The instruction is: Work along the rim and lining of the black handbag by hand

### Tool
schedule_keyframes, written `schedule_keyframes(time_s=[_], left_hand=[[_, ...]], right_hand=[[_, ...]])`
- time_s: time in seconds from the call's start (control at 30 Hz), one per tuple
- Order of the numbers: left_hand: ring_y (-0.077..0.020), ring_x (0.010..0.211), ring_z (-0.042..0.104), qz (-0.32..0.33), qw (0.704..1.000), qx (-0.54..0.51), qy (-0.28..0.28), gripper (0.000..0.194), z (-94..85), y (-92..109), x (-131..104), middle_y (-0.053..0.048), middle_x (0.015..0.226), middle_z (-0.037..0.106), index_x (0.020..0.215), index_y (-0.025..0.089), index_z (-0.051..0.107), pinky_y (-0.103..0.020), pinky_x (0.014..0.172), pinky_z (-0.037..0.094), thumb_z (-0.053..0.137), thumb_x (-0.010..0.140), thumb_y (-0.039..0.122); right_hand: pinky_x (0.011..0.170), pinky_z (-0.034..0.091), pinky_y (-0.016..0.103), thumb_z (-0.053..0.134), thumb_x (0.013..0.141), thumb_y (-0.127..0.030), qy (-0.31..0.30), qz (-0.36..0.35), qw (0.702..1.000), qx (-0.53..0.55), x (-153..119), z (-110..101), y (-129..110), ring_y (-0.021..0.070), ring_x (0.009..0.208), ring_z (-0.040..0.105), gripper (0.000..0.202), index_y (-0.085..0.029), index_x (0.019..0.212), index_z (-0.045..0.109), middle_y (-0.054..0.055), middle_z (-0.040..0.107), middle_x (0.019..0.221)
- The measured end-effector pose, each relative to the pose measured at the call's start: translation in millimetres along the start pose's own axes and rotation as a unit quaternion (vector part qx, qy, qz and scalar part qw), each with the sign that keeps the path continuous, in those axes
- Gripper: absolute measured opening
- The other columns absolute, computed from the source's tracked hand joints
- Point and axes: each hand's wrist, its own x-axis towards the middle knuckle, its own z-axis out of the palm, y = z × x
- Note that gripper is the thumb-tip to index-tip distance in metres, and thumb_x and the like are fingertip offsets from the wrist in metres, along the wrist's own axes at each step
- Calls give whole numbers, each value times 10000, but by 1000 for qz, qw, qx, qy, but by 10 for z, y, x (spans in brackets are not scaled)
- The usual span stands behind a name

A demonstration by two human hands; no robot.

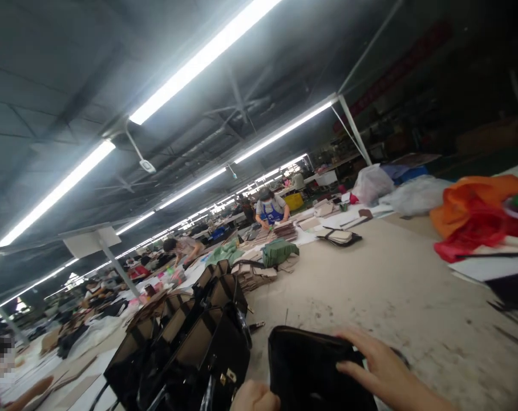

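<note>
A glossy black bag (310, 365) with a dark edge along its top is held low in front of me at the worktable. My right hand (376, 365) grips its upper right side, thumb on the near face and fingers over the edge. At the bag's lower left edge, my left hand (255, 397) is curled closed against it, partly cut off by the picture's bottom. Just left of it stand several black handbags (225, 348) with brown insides and gold-coloured clasps.
Scissors (509, 322) lie at the right edge by orange and red plastic bags (477, 220). A black-and-beige piece (338, 235), stacked brown pieces (254, 274) and green cloth (279, 251) rest farther along the table (348, 291). Co-workers (271, 208) work beyond; another person's arm (32, 394) shows lower left.
</note>
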Motion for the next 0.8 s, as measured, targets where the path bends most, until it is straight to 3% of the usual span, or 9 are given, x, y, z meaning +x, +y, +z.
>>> schedule_keyframes(time_s=[0.07,0.2,0.27,0.37,0.47,0.53,0.67,0.8], left_hand=[[-133,566,527,21,1000,11,-13,321,-37,31,-63,-14,505,518,534,144,535,-190,507,307,369,804,189],[-119,440,468,0,996,58,-64,517,-262,110,-171,-12,443,494,573,145,540,-189,461,294,297,908,456],[-108,461,463,66,996,55,-36,505,-412,180,-204,-7,475,491,575,141,522,-182,465,293,377,890,508],[-117,570,499,233,970,47,48,399,-545,398,-180,-16,597,525,661,141,559,-194,532,360,466,903,443],[-154,798,555,406,908,74,78,134,-484,724,-26,-45,866,581,893,184,639,-235,706,441,589,863,304],[-196,977,524,465,873,124,82,174,-372,927,119,-59,1030,548,993,226,636,-299,850,433,650,822,258],[-248,1124,433,486,854,180,51,160,-174,1143,368,-57,1122,490,913,234,635,-394,955,372,702,773,199],[-246,1094,448,479,858,183,24,127,-91,1125,495,-50,1120,482,819,212,619,-401,939,376,719,750,177]], right_hand=[[925,428,324,580,796,-360,9,-26,1000,8,-27,-26,-57,216,1047,563,355,-186,1104,616,82,629,1119],[879,430,305,616,782,-316,24,-40,999,24,-7,-76,-78,197,984,570,339,-168,1087,613,72,628,1074],[855,431,299,635,775,-320,26,-41,998,35,0,-93,-62,192,958,570,333,-174,1073,618,64,631,1048],[829,427,298,647,782,-349,26,-48,997,52,-1,-116,-51,190,924,569,312,-181,1045,627,60,636,1004],[803,420,287,636,805,-354,21,-61,996,59,3,-135,-59,177,895,566,267,-192,1017,632,42,637,963],[784,419,277,631,814,-353,16,-69,996,59,14,-140,-67,169,878,564,253,-199,1014,637,31,637,938],[764,424,262,630,819,-369,16,-70,995,63,47,-128,-72,161,854,569,270,-215,1039,653,28,640,917],[746,426,251,627,820,-391,27,-74,995,65,71,-98,-71,154,825,576,262,-208,1000,680,36,646,885]])
